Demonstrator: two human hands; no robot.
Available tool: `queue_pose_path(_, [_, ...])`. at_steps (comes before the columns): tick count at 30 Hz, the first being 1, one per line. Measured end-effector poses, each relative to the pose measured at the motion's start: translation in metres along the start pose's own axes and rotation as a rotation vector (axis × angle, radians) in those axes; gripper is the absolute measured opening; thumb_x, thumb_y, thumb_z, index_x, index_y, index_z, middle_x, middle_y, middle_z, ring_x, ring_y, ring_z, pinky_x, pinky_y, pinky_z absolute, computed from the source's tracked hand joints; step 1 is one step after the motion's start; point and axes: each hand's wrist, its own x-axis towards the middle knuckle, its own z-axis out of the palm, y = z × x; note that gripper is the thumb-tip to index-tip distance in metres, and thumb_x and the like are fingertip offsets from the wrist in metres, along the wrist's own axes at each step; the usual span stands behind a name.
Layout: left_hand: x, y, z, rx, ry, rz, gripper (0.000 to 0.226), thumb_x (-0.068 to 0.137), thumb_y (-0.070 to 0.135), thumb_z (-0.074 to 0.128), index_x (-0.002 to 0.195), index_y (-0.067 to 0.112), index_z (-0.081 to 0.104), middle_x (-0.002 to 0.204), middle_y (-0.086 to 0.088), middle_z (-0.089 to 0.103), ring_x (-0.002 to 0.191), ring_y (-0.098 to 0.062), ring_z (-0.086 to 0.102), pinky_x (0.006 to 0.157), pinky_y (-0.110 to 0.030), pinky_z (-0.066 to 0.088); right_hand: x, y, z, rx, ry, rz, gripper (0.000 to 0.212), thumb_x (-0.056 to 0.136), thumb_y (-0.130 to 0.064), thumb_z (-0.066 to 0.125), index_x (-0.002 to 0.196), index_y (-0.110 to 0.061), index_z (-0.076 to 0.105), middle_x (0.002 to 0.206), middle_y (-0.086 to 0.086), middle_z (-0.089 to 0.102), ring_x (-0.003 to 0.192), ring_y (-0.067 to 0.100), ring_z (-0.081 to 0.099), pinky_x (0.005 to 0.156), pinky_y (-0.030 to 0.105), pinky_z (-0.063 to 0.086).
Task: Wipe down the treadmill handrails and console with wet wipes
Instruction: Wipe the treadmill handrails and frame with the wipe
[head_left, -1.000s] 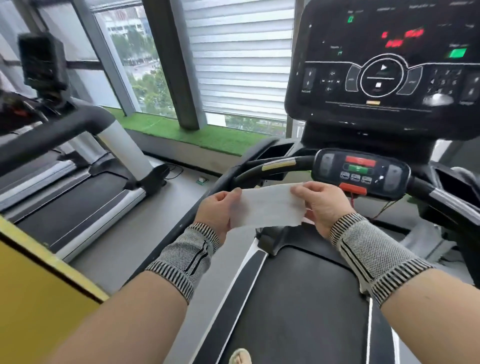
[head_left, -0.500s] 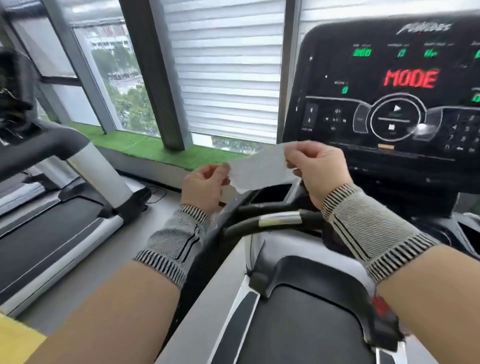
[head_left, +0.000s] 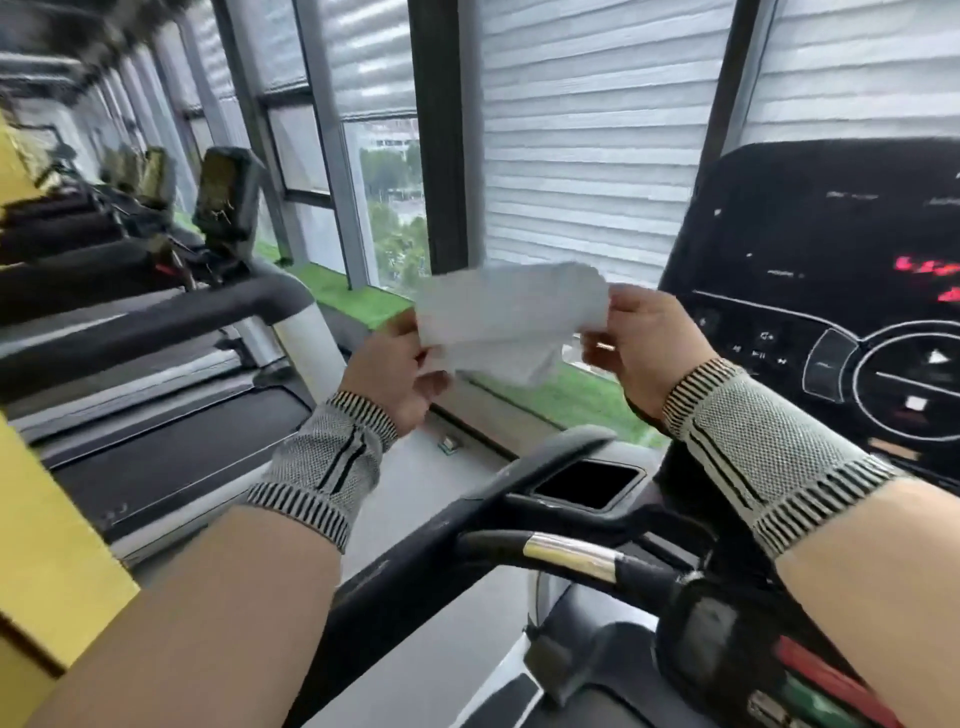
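Head view: white wet wipe (head_left: 511, 317) stretched in the air between two hands, above the black handrail (head_left: 457, 525) and left of the dark console (head_left: 831, 291); left hand (head_left: 392, 371) pinching the wipe's left edge between thumb and fingers; right hand (head_left: 641, 345) pinching its right edge, fingers curled; grey knit wristbands (head_left: 763, 441) on both wrists; neighbouring treadmill (head_left: 156, 395) at left; slatted window blinds (head_left: 587, 140) behind; green turf strip (head_left: 566, 395) along the sill.
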Motion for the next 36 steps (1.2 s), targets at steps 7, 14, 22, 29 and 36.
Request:
queue_pose_path(7, [0.024,-0.032,-0.012,0.073,0.102,-0.087,0.038,0.092,-0.008,0.037,0.077,0.013,0.064,0.058,0.003,0.060,0.049,-0.013,0.051,0.043,-0.022,0.044,0.028,0.042,0.011,-0.367,-0.019,-0.048,0.046,0.083,0.007,0.046,0.062,-0.027,0.070,0.104,-0.004,0.061,0.094,0.020,0.057,0.082,0.029,0.048])
queue_pose_path(14, [0.052,-0.066,-0.028,-0.040,0.170,-0.443,0.029,0.091,0.016,0.045,0.066,0.017,0.059,0.053,0.002,0.055,0.051,-0.013,0.048,0.047,-0.020,0.040,0.055,0.075,0.034,0.017,0.063,0.337,0.053,0.088,0.007,0.039,0.054,-0.017,0.072,0.084,0.012,0.062,0.066,0.025,0.054,0.051,0.028,0.048])
queue_pose_path(22, [0.086,-0.117,-0.037,0.064,-0.014,-0.516,0.031,0.097,0.027,0.044,0.080,0.009,0.062,0.068,-0.002,0.063,0.058,-0.013,0.059,0.056,-0.024,0.041,0.074,0.121,0.081,0.014,0.116,0.514,0.046,0.091,0.006,0.043,0.058,-0.013,0.069,0.093,0.016,0.066,0.067,0.025,0.060,0.052,0.032,0.053])
queue_pose_path(29, [0.093,-0.139,-0.041,-0.259,-0.225,-0.641,0.035,0.098,0.036,0.048,0.093,0.006,0.065,0.074,-0.005,0.072,0.062,-0.014,0.068,0.055,-0.025,0.055,0.078,0.144,0.104,0.256,0.093,0.737,0.016,0.086,-0.009,0.051,0.077,-0.004,0.064,0.084,0.010,0.064,0.083,0.027,0.060,0.089,0.050,0.051])
queue_pose_path(36, [0.105,-0.140,-0.051,-0.451,-0.113,-0.655,0.015,0.094,0.011,0.056,0.084,0.003,0.063,0.065,-0.006,0.070,0.053,-0.012,0.067,0.049,-0.022,0.055,0.093,0.160,0.113,0.252,-0.020,0.710,0.018,0.085,0.009,0.055,0.084,-0.009,0.058,0.085,0.012,0.060,0.080,0.025,0.060,0.080,0.047,0.052])
